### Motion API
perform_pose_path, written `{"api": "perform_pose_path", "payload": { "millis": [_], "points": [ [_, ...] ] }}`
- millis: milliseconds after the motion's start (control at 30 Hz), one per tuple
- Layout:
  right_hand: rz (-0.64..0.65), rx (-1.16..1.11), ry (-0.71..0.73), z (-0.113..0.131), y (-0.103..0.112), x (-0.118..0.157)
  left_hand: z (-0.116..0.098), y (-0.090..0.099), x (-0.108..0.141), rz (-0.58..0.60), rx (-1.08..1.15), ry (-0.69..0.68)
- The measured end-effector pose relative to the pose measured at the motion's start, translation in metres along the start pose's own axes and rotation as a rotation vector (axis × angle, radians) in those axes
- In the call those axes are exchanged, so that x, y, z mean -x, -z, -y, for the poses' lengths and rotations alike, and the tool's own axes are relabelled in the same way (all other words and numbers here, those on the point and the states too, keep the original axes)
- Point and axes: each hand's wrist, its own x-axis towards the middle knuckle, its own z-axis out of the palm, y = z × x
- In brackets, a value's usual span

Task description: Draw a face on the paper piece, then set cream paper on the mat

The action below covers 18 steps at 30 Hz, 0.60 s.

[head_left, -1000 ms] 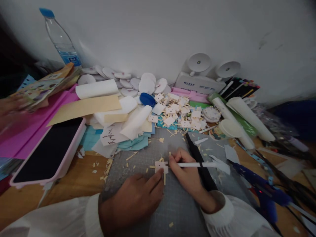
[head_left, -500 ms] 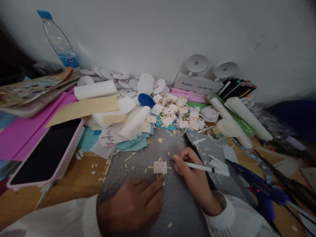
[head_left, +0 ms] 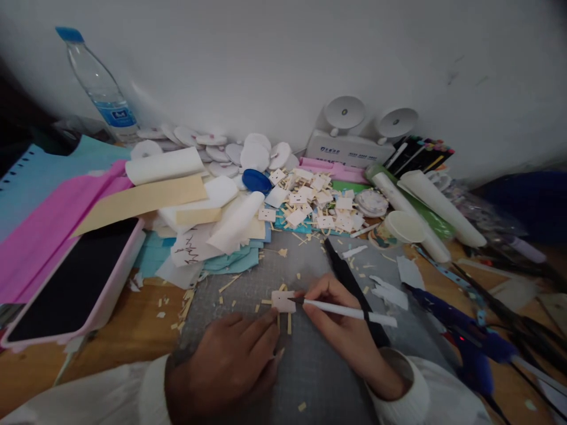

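Note:
A small white paper figure with a dotted face and thin yellow strip limbs lies on the grey cutting mat. My left hand rests on the mat with its fingers stretched out, and the index fingertip presses the figure's lower left edge. Between the thumb and fingers of my right hand is a white pen. Its dark tip is at the right part of the figure's face; whether it touches the paper I cannot tell.
Many similar figures are heaped behind the mat. Paper scraps and a phone lie left. A blue hot glue gun with a red light and scissors lie right. A water bottle stands back left.
My right hand has moved left, bringing the pen tip from beside the figure onto its face. My left index finger has shifted from the figure's leg to its lower left edge.

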Motion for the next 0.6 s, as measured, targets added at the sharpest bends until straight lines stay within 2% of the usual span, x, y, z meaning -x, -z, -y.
{"api": "perform_pose_path", "payload": {
  "millis": [267, 600],
  "points": [
    [0.079, 0.082, 0.051, -0.0046, -0.0024, 0.0029, 0.0007, -0.0009, -0.0008, 0.022, 0.002, -0.008],
    [0.042, 0.241, 0.109, -0.0024, -0.0054, -0.0007, 0.0006, -0.0038, 0.0015, 0.014, -0.009, -0.010]
  ]
}}
